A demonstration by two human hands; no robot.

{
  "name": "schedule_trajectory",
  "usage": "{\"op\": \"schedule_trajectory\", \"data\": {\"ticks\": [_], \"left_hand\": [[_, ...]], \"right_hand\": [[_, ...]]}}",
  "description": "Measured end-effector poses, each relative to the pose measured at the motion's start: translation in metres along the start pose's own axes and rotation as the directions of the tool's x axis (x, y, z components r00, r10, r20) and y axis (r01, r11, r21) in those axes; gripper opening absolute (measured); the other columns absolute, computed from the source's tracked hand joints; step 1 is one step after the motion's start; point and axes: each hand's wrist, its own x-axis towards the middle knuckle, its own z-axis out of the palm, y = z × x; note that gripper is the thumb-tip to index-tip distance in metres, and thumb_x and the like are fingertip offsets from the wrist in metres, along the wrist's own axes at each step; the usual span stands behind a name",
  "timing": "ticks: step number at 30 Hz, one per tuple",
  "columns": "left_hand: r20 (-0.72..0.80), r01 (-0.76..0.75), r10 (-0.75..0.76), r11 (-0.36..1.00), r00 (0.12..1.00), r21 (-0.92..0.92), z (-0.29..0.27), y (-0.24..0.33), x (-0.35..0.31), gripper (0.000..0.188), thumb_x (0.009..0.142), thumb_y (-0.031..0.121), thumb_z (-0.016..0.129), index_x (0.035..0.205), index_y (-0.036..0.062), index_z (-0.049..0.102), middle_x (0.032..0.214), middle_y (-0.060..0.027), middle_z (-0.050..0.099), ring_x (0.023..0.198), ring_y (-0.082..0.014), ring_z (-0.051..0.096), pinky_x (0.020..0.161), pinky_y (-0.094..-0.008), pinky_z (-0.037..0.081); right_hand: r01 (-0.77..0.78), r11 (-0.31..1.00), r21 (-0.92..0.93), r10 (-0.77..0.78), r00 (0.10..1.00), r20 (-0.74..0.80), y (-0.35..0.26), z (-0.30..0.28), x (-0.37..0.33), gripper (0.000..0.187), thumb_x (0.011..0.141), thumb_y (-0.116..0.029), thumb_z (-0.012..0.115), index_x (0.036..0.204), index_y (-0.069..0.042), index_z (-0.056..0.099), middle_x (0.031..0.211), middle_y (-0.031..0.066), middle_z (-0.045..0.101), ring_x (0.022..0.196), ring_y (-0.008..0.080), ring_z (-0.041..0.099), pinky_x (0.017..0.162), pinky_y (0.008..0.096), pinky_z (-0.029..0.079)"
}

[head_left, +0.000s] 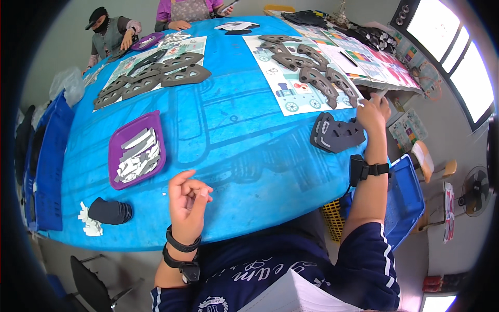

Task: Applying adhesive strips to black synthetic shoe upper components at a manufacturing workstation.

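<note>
My left hand [188, 205] is raised over the near part of the blue-covered table [228, 177], palm turned up and fingers loosely curled, nothing visible in it. At the table's right edge my right hand [373, 112] has its fingers bent together around a small pale piece, too little shown to name. Just left of that wrist lies a stack of dark grey cut foam pads [338, 134]. A purple tray [112, 156] of white and grey strips stands left of centre. Nearer me are a small dark stack of rounded pieces [110, 211] and loose white strips [90, 221].
Grey cut-out pads [318, 80] lie on a printed sheet [291, 99] at far right; more pads [184, 76] lie at far left. Blue crates stand by the left edge [49, 166] and below my right arm [403, 203]. Two people [112, 36] [189, 11] are across the table.
</note>
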Motion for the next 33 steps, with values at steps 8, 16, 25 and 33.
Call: {"op": "schedule_trajectory", "data": {"ticks": [8,16,25,33], "left_hand": [[0.035,0.014,-0.015,1.0,0.999,0.024,0.003,0.001,0.0,0.038,0.084,0.002,0.053,0.118,0.0026,0.037,0.083,-0.0057,0.056,0.069,-0.0076,0.05,0.066,-0.0208,0.043],[-0.011,-0.01,0.01,0.999,1.0,0.03,0.004,0.002,0.001,0.037,0.084,0.002,0.052,0.118,0.0028,0.038,0.081,-0.0067,0.055,0.067,-0.0096,0.049,0.063,-0.0217,0.042],[0.045,0.013,-0.015,0.999,0.999,0.052,0.003,0.003,-0.004,0.036,0.084,0.002,0.052,0.118,0.003,0.038,0.081,-0.0061,0.055,0.068,-0.0093,0.05,0.063,-0.0218,0.043],[0.028,0.007,-0.008,0.999,1.0,0.048,0.005,0.0,-0.001,0.036,0.084,0.002,0.052,0.117,0.0031,0.039,0.081,-0.0059,0.055,0.069,-0.0093,0.05,0.064,-0.0216,0.043]], "right_hand": [[0.491,0.719,0.491,-0.41,0.871,-0.271,-0.048,-0.024,-0.009,0.051,0.074,-0.012,0.052,0.122,-0.027,0.05,0.13,0.0133,0.039,0.123,0.0378,0.028,0.103,0.0483,0.021],[0.14,0.981,0.135,-0.107,0.968,-0.225,-0.052,-0.031,-0.004,0.043,0.074,-0.021,0.05,0.117,-0.02,0.057,0.133,0.0122,0.036,0.125,0.0393,0.026,0.102,0.0516,0.02],[0.612,0.737,0.288,-0.497,0.779,-0.383,-0.101,-0.051,-0.028,0.049,0.074,-0.018,0.05,0.123,-0.023,0.051,0.127,0.0128,0.04,0.122,0.0384,0.027,0.099,0.0535,0.021],[0.438,0.833,0.338,-0.333,0.885,-0.327,-0.1,-0.069,-0.002,0.051,0.077,-0.02,0.047,0.128,-0.019,0.046,0.125,0.0142,0.041,0.118,0.0352,0.032,0.098,0.051,0.024]]}}
